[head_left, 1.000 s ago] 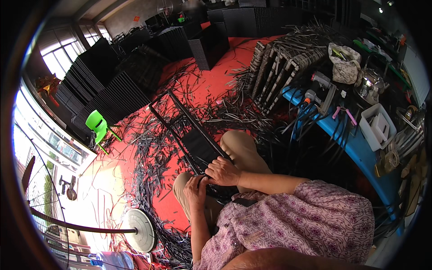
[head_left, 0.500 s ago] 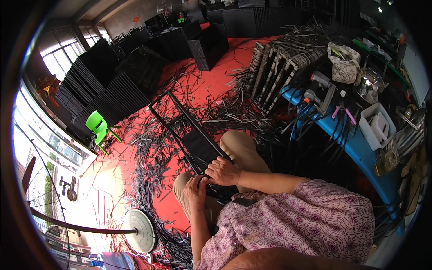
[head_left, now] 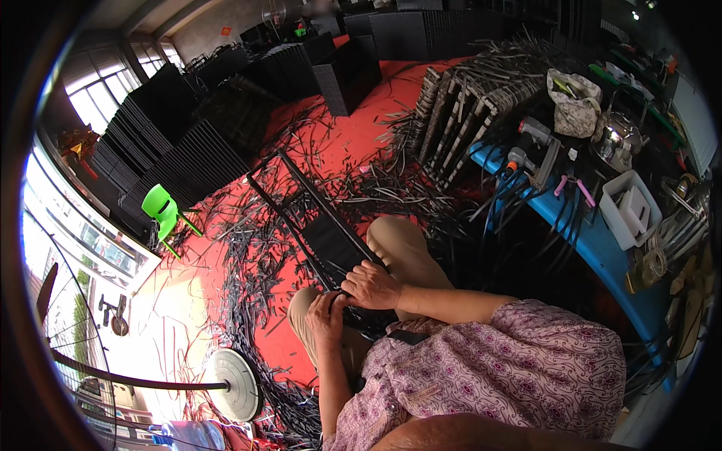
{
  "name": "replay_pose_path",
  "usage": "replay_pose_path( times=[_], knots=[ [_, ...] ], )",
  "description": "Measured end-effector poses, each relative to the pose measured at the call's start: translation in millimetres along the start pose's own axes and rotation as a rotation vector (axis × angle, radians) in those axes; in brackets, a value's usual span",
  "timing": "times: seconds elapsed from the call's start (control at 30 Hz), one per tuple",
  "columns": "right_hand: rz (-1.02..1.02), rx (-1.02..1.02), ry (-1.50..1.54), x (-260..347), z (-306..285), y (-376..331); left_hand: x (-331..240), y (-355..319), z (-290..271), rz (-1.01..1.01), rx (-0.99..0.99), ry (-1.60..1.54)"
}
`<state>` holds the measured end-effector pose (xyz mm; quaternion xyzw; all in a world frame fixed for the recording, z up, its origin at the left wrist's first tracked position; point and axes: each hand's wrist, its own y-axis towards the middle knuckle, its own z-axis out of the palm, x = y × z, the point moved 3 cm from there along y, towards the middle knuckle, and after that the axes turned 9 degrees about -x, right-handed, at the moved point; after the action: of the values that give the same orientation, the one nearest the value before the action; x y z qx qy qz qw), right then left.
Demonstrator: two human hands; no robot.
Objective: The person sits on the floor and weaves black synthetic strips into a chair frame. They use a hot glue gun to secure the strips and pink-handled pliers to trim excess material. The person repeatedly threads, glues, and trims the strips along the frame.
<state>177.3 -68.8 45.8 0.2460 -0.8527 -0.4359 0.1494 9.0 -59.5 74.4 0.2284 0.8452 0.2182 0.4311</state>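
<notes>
We see a red floor [head_left: 406, 75] running from the upper middle of the view down to the lower left, with dark strips [head_left: 242, 301] scattered over much of it. At upper left we find black woven panels [head_left: 188, 158] stacked in slanting rows. A blue surface [head_left: 594, 263] curves down the right side, and just beyond its upper end stand brown patterned frames [head_left: 505, 99], leaning side by side. At the centre we have a black frame [head_left: 329, 239], partly covered with dark material, reaching from our knees [head_left: 402, 248] toward the upper left. On the left sits a bright green chair [head_left: 167, 219]; at lower left, a round grey base [head_left: 235, 385]. Our right hand [head_left: 374, 286] lies over the near end of the black frame, fingers bent and close together; our left hand [head_left: 325, 316] meets it there, fingers curled inward. We cannot tell whether they pinch anything, since the tips are hidden. On the blue surface rest a white tray [head_left: 614, 218] and, smaller, pliers with pink handles [head_left: 587, 195]
</notes>
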Motion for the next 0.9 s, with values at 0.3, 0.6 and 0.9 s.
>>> replay_pose_path(
  times=[0.3, 0.6, 0.9],
  knots=[
    [-0.015, -0.001, -0.007, -1, 1, 0, -2, 1, 0, -0.005, 0.001, 0.005],
    [-0.013, 0.014, -0.016, -1, 3, -1, -8, 2, -4, -0.082, 0.076, 0.025],
    [-0.002, 0.001, -0.003, 0, -1, 1, -11, 3, -4, -0.063, 0.068, 0.06]
  ],
)
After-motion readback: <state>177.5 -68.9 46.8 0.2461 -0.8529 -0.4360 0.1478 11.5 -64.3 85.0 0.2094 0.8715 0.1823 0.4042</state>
